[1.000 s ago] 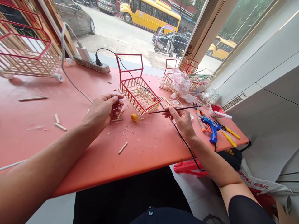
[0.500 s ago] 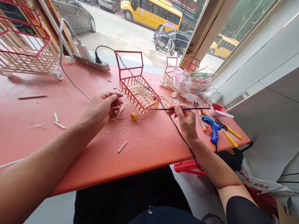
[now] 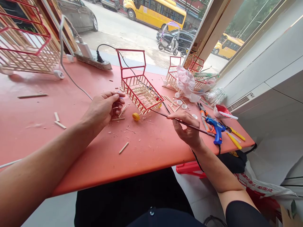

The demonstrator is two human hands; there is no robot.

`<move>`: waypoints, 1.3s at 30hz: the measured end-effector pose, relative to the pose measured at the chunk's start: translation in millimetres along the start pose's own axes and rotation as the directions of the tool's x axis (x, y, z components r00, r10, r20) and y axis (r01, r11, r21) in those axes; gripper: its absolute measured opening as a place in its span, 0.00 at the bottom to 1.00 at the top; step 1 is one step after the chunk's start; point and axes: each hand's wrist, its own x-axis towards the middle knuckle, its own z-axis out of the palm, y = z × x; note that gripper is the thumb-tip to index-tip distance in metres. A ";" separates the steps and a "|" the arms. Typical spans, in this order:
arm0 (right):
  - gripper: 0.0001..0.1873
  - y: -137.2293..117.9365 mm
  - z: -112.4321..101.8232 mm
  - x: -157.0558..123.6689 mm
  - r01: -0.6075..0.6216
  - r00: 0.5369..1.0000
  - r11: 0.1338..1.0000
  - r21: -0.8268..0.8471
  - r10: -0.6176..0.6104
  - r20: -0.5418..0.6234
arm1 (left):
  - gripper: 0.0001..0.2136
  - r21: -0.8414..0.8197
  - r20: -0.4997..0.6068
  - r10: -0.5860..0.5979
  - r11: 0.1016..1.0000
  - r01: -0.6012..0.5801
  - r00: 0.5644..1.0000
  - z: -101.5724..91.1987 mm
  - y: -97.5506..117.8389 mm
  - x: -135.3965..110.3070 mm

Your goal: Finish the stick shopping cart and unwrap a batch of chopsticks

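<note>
A miniature shopping cart (image 3: 142, 91) made of thin wooden sticks stands mid-table, its upper rails and handle frame red. A yellow cap wheel (image 3: 135, 116) shows under its near front corner. My left hand (image 3: 104, 107) is closed at the cart's rear left corner, fingers curled; a bluish sliver shows between them, but what they grip is mostly hidden. Between thumb and fingers, my right hand (image 3: 188, 127) holds a slim dark paintbrush (image 3: 201, 129). The brush's tip meets the red front rail of the cart, and its handle slants down to the right.
A cup of red paint (image 3: 221, 112) stands at the right, near a blue glue gun (image 3: 216, 129) and pliers (image 3: 201, 108). Further carts stand at the back right and a larger one (image 3: 30, 56) at left. Loose sticks (image 3: 123, 148) and a power strip (image 3: 93, 60) lie about.
My right hand has turned and lowered slightly, so the brush handle has swung from nearly level to slanting down rightward. My left hand and the cart stay put.
</note>
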 end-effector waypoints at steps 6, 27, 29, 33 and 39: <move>0.11 0.9 -1.0 -0.8 0.133 0.991 0.990 -0.040 -0.133 -0.005 | 0.13 0.011 -0.006 -0.001 1.000 0.001 1.000 0.9 0.1 -0.9; 0.12 -1.8 1.4 -1.9 0.206 0.978 0.972 -0.115 -0.208 -0.009 | 0.13 -0.001 -0.008 0.009 1.000 -0.009 1.000 1.1 -0.8 0.1; 0.12 -2.4 1.4 -2.3 0.203 0.979 0.972 -0.115 -0.206 -0.010 | 0.13 -0.002 -0.005 0.011 1.000 -0.011 1.000 0.7 -1.2 0.2; 0.11 -3.7 1.9 -2.4 0.202 0.979 0.972 -0.118 -0.204 -0.001 | 0.13 -0.003 -0.002 0.016 1.000 -0.016 1.000 0.0 -2.0 1.3; 0.11 -2.9 2.1 -4.0 0.214 0.976 0.967 -0.139 -0.216 0.004 | 0.13 0.003 -0.010 0.010 1.000 -0.010 1.000 0.6 -0.7 0.4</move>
